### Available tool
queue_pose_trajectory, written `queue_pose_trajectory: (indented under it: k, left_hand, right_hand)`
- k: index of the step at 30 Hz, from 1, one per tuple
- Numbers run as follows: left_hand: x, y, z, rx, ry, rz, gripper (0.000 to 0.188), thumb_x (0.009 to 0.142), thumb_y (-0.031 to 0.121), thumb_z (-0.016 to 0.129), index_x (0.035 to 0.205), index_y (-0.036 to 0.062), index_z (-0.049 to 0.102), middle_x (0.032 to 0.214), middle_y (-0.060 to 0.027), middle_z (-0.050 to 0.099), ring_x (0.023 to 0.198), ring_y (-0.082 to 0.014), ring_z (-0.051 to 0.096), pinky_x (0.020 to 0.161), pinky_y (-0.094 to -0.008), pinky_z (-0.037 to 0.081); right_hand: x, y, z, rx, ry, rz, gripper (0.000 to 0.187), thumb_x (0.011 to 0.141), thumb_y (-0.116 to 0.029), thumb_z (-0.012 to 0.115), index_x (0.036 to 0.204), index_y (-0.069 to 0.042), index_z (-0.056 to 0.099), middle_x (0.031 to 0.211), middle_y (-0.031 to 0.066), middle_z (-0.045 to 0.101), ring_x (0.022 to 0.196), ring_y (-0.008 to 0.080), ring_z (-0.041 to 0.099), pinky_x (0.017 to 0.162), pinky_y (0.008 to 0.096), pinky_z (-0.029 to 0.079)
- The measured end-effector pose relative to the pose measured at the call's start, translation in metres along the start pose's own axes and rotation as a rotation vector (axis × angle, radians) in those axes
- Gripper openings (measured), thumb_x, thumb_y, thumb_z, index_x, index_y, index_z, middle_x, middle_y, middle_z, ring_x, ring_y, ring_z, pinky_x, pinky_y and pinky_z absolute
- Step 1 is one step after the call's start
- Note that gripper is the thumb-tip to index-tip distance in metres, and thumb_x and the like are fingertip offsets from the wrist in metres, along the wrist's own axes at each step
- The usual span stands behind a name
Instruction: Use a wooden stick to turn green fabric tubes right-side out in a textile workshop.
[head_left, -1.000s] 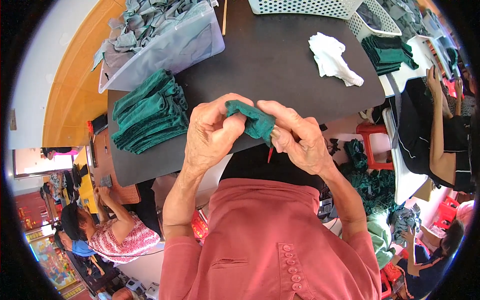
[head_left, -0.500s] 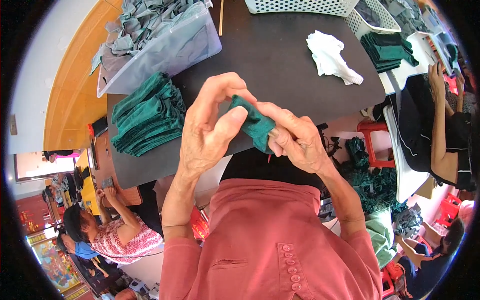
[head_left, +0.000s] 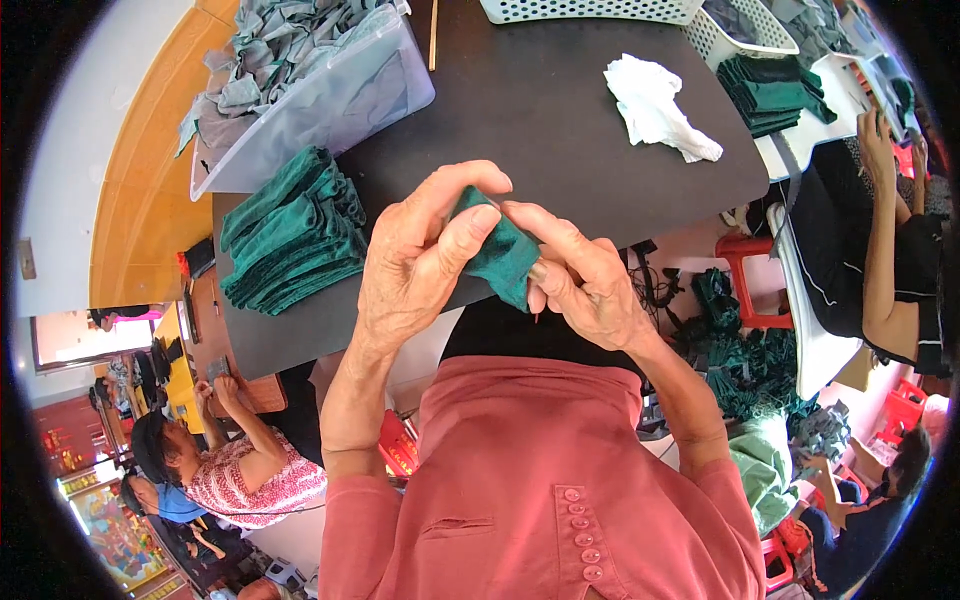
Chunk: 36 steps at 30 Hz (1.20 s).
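A small piece of dark green velvety fabric [head_left: 506, 254] is held up in front of me, over the table's near edge. My left hand [head_left: 415, 260] grips its upper left end between thumb and fingers. At the lower right end, my right hand [head_left: 585, 285] pinches the fabric with thumb and fingers. How the cloth is folded inside my fingers is hidden. To the left of my left hand lies a stack of green velvety fabric pieces [head_left: 295, 235] on the dark table [head_left: 530, 110].
A clear plastic bin [head_left: 350, 110] heaped with grey-green cloth stands at the back left. A crumpled white cloth [head_left: 655, 105] lies right of centre. White perforated baskets [head_left: 590, 10] and folded green fabric [head_left: 765, 95] are at the far right. Other people sit on both sides.
The fabric piece has turned slightly between my hands, and its lower end hangs more pointed. Both hands keep their hold, with small finger shifts.
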<state>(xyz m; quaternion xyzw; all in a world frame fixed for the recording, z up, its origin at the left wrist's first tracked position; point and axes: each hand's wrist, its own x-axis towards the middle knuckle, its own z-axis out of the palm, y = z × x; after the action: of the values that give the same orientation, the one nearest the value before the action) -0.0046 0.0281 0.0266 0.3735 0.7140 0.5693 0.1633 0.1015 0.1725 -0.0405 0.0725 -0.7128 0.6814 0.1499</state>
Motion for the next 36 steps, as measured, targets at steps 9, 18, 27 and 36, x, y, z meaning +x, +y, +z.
queue_pose_trajectory:
  k: [9, 18, 27, 36]
  left_hand:
    - [0.007, 0.011, -0.003, -0.024, -0.140, -0.223, 0.025, 0.093, 0.024, 0.053, 0.107, 0.0039, 0.058, 0.074, 0.0025, 0.057, 0.059, -0.0030, 0.048, 0.051, -0.0185, 0.040]
    - [0.001, 0.004, 0.001, 0.157, -0.047, -0.157, 0.024, 0.089, 0.014, 0.043, 0.100, -0.0011, 0.058, 0.069, -0.0022, 0.056, 0.053, -0.0082, 0.048, 0.050, -0.0234, 0.039]
    - [0.005, -0.004, 0.003, 0.266, 0.017, -0.092, 0.025, 0.085, 0.012, 0.040, 0.093, -0.0027, 0.059, 0.074, -0.0031, 0.059, 0.065, -0.0080, 0.050, 0.060, -0.0230, 0.040]
    - [0.005, -0.011, 0.013, 0.188, 0.048, -0.063, 0.025, 0.079, 0.010, 0.040, 0.086, -0.0029, 0.060, 0.080, -0.0039, 0.061, 0.071, -0.0098, 0.052, 0.067, -0.0235, 0.041]
  right_hand:
    - [0.003, -0.003, 0.001, 0.044, 0.027, -0.011, 0.040, 0.092, -0.003, 0.046, 0.132, -0.005, 0.045, 0.077, 0.0084, 0.058, 0.058, 0.0123, 0.057, 0.057, 0.0258, 0.048]
    - [0.002, -0.002, 0.004, 0.183, 0.050, 0.024, 0.041, 0.092, -0.003, 0.047, 0.134, -0.005, 0.044, 0.082, 0.0065, 0.058, 0.056, 0.0094, 0.053, 0.054, 0.0241, 0.045]
    - [0.001, 0.001, 0.010, 0.152, 0.163, 0.011, 0.040, 0.089, 0.003, 0.050, 0.128, -0.004, 0.051, 0.083, 0.0063, 0.061, 0.058, 0.0085, 0.052, 0.055, 0.0237, 0.045]
    - [-0.004, 0.004, 0.017, 0.128, 0.235, -0.048, 0.042, 0.086, 0.008, 0.051, 0.127, -0.003, 0.053, 0.079, 0.0055, 0.059, 0.059, 0.0080, 0.052, 0.055, 0.0225, 0.045]
